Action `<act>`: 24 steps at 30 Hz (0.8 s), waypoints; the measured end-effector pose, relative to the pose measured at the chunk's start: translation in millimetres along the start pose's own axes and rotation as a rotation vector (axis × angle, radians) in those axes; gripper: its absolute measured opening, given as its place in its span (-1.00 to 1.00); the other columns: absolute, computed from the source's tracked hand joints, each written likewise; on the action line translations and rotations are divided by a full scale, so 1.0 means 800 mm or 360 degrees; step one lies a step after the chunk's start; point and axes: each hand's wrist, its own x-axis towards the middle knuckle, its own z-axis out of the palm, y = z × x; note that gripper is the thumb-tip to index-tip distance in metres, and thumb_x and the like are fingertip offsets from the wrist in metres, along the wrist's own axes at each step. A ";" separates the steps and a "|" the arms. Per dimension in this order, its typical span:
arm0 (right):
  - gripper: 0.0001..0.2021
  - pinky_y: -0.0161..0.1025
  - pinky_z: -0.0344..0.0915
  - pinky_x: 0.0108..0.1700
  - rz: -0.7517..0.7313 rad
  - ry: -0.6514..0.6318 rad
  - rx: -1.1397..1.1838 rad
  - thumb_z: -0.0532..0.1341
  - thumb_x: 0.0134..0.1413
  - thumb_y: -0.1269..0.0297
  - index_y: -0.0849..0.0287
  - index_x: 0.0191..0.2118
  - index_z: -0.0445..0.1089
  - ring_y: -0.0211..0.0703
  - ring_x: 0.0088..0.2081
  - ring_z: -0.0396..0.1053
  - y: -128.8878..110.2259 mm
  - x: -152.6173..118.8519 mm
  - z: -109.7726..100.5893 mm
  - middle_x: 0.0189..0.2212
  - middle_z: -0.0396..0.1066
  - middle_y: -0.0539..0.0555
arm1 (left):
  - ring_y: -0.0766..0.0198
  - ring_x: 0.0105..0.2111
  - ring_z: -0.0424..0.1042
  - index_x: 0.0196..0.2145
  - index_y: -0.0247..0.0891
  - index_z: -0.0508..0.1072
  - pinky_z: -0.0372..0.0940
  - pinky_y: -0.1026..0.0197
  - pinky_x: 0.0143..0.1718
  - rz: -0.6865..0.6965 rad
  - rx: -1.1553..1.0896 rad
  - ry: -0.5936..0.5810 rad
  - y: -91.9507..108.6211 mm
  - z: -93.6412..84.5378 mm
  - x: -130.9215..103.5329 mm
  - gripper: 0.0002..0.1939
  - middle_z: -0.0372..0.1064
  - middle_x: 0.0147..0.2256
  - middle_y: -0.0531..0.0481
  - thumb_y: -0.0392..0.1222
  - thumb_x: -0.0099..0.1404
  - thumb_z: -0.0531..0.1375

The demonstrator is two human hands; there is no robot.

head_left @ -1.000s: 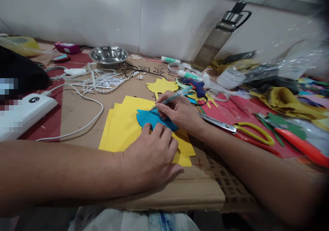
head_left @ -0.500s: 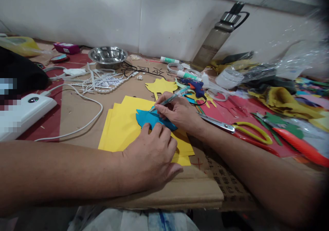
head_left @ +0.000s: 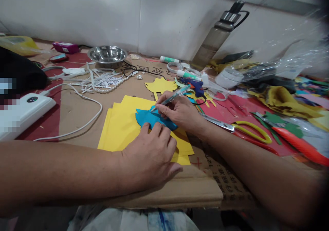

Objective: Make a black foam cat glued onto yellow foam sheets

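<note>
My right hand (head_left: pixel 181 112) grips a clear pen (head_left: pixel 177 93) with a light-blue barrel. Its tip is at the upper edge of a blue cut-out shape (head_left: pixel 146 118). That shape lies on several yellow sheets (head_left: pixel 115 131), stacked slightly out of line. My left hand (head_left: pixel 155 152) rests below it, fingers apart and bent a little, with the fingertips pressing on the lower edge of the cut-out. Part of the blue piece is hidden under both hands. A yellow cut-out (head_left: pixel 160 86) lies just beyond the stack.
Scissors (head_left: pixel 252 132) and a red-handled cutter (head_left: pixel 298 143) lie to the right. Behind are a glue gun (head_left: pixel 195 87), tape rolls, a glue stick (head_left: pixel 189 75) and a tilted-looking bottle (head_left: pixel 212 40). On the left are a metal bowl (head_left: pixel 107 55), pearl strings and a white power bank (head_left: pixel 28 112) with its cable.
The pen tip has shifted slightly to the right along the upper edge of the blue cut-out. My left hand stays in place on it.
</note>
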 end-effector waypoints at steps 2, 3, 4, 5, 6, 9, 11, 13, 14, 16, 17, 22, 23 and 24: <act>-0.89 -0.26 0.17 -0.38 -0.0013 0.0000 0.0004 0.16 0.14 0.24 0.16 -0.31 0.34 -0.22 -0.48 0.28 0.001 0.000 0.000 -0.56 0.33 -0.03 | -0.10 -0.13 0.36 -0.18 -0.38 0.48 0.30 -0.10 -0.19 -0.0002 -0.0001 -0.0011 0.000 0.000 0.000 -0.48 0.40 -0.17 -0.26 0.20 0.35 0.06; -0.89 -0.26 0.17 -0.38 -0.0018 -0.0001 0.0006 0.16 0.14 0.24 0.16 -0.31 0.34 -0.22 -0.48 0.28 0.001 -0.001 -0.001 -0.56 0.33 -0.03 | -0.09 -0.13 0.36 -0.18 -0.38 0.48 0.30 -0.09 -0.19 -0.0003 -0.0001 -0.0013 0.000 0.000 0.000 -0.48 0.40 -0.18 -0.26 0.20 0.35 0.07; -0.89 -0.26 0.16 -0.38 -0.0021 -0.0003 0.0009 0.17 0.14 0.23 0.16 -0.31 0.34 -0.23 -0.48 0.27 0.002 -0.001 -0.001 -0.56 0.32 -0.04 | -0.09 -0.13 0.36 -0.18 -0.38 0.48 0.29 -0.09 -0.19 -0.0004 0.0001 -0.0015 0.000 0.000 0.000 -0.48 0.40 -0.18 -0.26 0.20 0.35 0.07; -0.88 -0.26 0.16 -0.37 -0.0022 -0.0005 0.0013 0.17 0.14 0.23 0.16 -0.31 0.34 -0.23 -0.48 0.26 0.002 -0.001 -0.002 -0.57 0.32 -0.04 | -0.09 -0.13 0.36 -0.18 -0.37 0.48 0.29 -0.09 -0.19 -0.0002 0.0003 -0.0016 0.000 0.000 -0.001 -0.48 0.40 -0.17 -0.26 0.20 0.35 0.07; -0.88 -0.26 0.16 -0.37 -0.0019 -0.0007 0.0017 0.16 0.15 0.23 0.16 -0.31 0.34 -0.24 -0.48 0.26 0.002 -0.001 -0.002 -0.57 0.31 -0.04 | -0.09 -0.13 0.36 -0.18 -0.37 0.47 0.29 -0.09 -0.19 -0.0001 0.0006 -0.0016 0.000 0.000 -0.001 -0.48 0.40 -0.17 -0.26 0.20 0.36 0.06; -0.88 -0.26 0.16 -0.38 -0.0003 -0.0017 0.0027 0.17 0.15 0.23 0.16 -0.31 0.34 -0.24 -0.48 0.25 0.002 -0.002 -0.003 -0.57 0.30 -0.05 | -0.09 -0.13 0.35 -0.18 -0.37 0.47 0.29 -0.09 -0.20 0.0000 0.0005 -0.0017 0.000 -0.001 -0.002 -0.48 0.40 -0.17 -0.26 0.20 0.36 0.06; -0.88 -0.26 0.16 -0.38 0.0005 -0.0018 0.0032 0.17 0.15 0.23 0.16 -0.31 0.34 -0.24 -0.48 0.25 0.002 -0.002 -0.004 -0.57 0.30 -0.05 | -0.10 -0.14 0.35 -0.18 -0.37 0.47 0.29 -0.09 -0.21 0.0003 -0.0001 -0.0018 0.000 -0.001 -0.002 -0.49 0.40 -0.18 -0.26 0.20 0.36 0.06; -0.88 -0.26 0.17 -0.38 0.0009 -0.0014 0.0041 0.17 0.15 0.23 0.16 -0.31 0.34 -0.24 -0.47 0.26 0.003 -0.002 -0.004 -0.56 0.32 -0.04 | -0.10 -0.14 0.35 -0.19 -0.37 0.47 0.29 -0.09 -0.21 0.0006 -0.0007 -0.0023 -0.001 -0.002 -0.001 -0.49 0.40 -0.18 -0.26 0.20 0.36 0.05; -0.88 -0.26 0.18 -0.37 0.0011 -0.0014 0.0042 0.17 0.15 0.22 0.16 -0.31 0.35 -0.23 -0.46 0.27 0.003 -0.002 -0.004 -0.55 0.33 -0.04 | -0.10 -0.14 0.35 -0.19 -0.37 0.47 0.30 -0.10 -0.21 0.0006 -0.0010 -0.0024 -0.001 -0.002 -0.001 -0.49 0.40 -0.19 -0.26 0.20 0.36 0.05; -0.87 -0.26 0.19 -0.36 0.0013 -0.0007 0.0036 0.17 0.15 0.22 0.16 -0.31 0.35 -0.22 -0.44 0.29 0.004 -0.003 -0.005 -0.53 0.36 -0.01 | -0.10 -0.14 0.36 -0.19 -0.37 0.47 0.30 -0.10 -0.20 0.0008 -0.0008 -0.0023 -0.001 -0.003 -0.001 -0.49 0.40 -0.19 -0.26 0.20 0.36 0.05; -0.87 -0.26 0.20 -0.36 0.0012 -0.0002 0.0032 0.18 0.15 0.21 0.16 -0.32 0.35 -0.21 -0.43 0.30 0.005 -0.003 -0.005 -0.51 0.38 0.00 | -0.10 -0.14 0.35 -0.18 -0.37 0.47 0.30 -0.10 -0.20 0.0009 -0.0006 -0.0023 -0.001 -0.003 0.000 -0.48 0.40 -0.18 -0.26 0.20 0.36 0.05; -0.87 -0.25 0.20 -0.35 -0.0028 0.0032 0.0022 0.19 0.15 0.21 0.16 -0.32 0.35 -0.21 -0.43 0.31 0.010 -0.003 -0.007 -0.51 0.39 0.01 | -0.10 -0.14 0.35 -0.19 -0.37 0.47 0.30 -0.10 -0.20 0.0008 -0.0006 -0.0031 -0.001 -0.002 0.000 -0.49 0.39 -0.19 -0.26 0.19 0.36 0.06; -0.87 -0.25 0.20 -0.36 -0.0035 0.0037 0.0022 0.19 0.15 0.21 0.16 -0.32 0.35 -0.21 -0.43 0.31 0.012 -0.003 -0.007 -0.51 0.39 0.00 | -0.10 -0.14 0.35 -0.19 -0.37 0.46 0.30 -0.10 -0.20 0.0009 -0.0006 -0.0030 -0.001 -0.002 0.000 -0.49 0.39 -0.19 -0.26 0.19 0.36 0.06; -0.87 -0.25 0.20 -0.36 -0.0041 0.0041 0.0022 0.19 0.15 0.21 0.16 -0.32 0.36 -0.21 -0.44 0.30 0.013 -0.003 -0.007 -0.51 0.39 0.00 | -0.11 -0.13 0.35 -0.19 -0.37 0.46 0.30 -0.10 -0.20 0.0010 -0.0005 -0.0033 -0.001 -0.002 0.000 -0.49 0.39 -0.18 -0.27 0.20 0.36 0.06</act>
